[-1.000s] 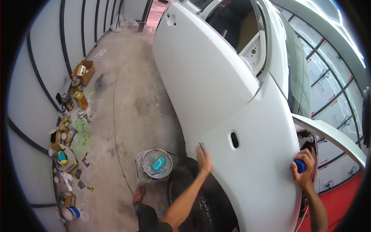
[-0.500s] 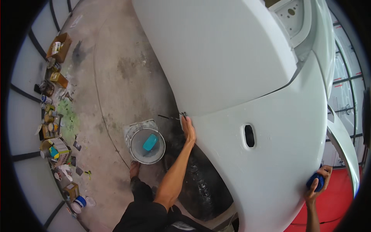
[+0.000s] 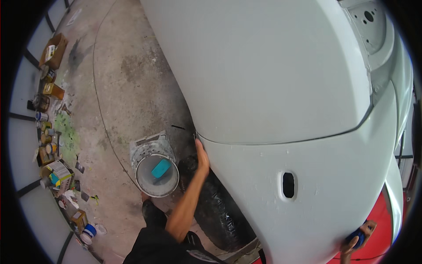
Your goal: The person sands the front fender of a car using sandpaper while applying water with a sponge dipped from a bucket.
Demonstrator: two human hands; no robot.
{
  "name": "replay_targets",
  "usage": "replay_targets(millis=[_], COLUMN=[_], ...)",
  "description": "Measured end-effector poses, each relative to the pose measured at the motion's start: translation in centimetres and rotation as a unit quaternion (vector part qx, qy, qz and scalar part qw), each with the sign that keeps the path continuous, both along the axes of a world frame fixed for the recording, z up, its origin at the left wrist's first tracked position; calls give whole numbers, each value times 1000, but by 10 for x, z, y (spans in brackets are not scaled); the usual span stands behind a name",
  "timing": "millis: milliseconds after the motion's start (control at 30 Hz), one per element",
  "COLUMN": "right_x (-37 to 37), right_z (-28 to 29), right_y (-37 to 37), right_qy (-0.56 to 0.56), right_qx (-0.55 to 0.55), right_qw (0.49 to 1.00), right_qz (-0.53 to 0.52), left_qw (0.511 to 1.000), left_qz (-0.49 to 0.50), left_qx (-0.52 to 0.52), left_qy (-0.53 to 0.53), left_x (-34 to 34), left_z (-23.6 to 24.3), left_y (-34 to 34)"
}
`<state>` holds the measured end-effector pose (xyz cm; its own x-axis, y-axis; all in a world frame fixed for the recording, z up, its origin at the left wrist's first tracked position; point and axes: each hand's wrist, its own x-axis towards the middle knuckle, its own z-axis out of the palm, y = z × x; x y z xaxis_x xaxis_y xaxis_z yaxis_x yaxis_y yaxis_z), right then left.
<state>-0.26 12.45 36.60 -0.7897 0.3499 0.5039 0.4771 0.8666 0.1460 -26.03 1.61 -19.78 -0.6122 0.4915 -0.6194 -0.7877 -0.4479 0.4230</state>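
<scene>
My left hand [image 3: 201, 156] lies stretched along the lower edge of the white car fender [image 3: 334, 171], just by the seam with the white door panel [image 3: 263, 75]. A small dark thing at its fingertips is too small to make out. My right hand [image 3: 348, 244] grips a blue block [image 3: 357, 235] against the far edge of the fender at lower right, partly hidden by it. An oblong black opening [image 3: 288, 185] sits between my hands. Beside my left hand a bucket [image 3: 138, 176] of greyish water holds a turquoise block [image 3: 161, 168].
A dark tyre [image 3: 224, 224] sits under the fender. A thin cable [image 3: 102, 119] crosses the concrete floor. Cans, a cardboard box [image 3: 56, 57] and scraps line the left wall [image 3: 33, 163]. My legs are at the bottom, near the bucket. A red panel [image 3: 378, 211] shows at the right.
My view has tilted down and shifted along the car. My left hand has slid up to the seam at the fender's edge, its fingers more edge-on. My right hand still holds the blue block.
</scene>
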Motion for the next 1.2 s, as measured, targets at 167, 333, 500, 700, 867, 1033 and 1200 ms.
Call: replay_targets(millis=[167,333,500,700,867,1033,1200], right_x=[-4,-4,-3,0,1,3,5], right_z=[-1,0,1,8,10,12,12], right_y=[3,1,5,-1,1,-1,0], right_qy=[1,0,-4,-13,-14,-9,-11], right_qx=[3,7,7,11,9,14,13], right_qw=[1000,1000,1000,999,999,999,999], right_qz=[-15,-22,-29,-36,-41,-34,-32], left_qw=[989,998,998,997,979,985,995], left_qz=[31,-45,-27,-53,15,-76,1], left_qx=[-85,10,-49,26,-185,-1,-98], left_qy=[118,-45,2,-41,87,-155,19], left_x=[12,-47,-57,-67,-52,-68,-19], left_z=[9,-8,-4,2,16,10,41], left_y=[3,1,0,5,8,5,-2])
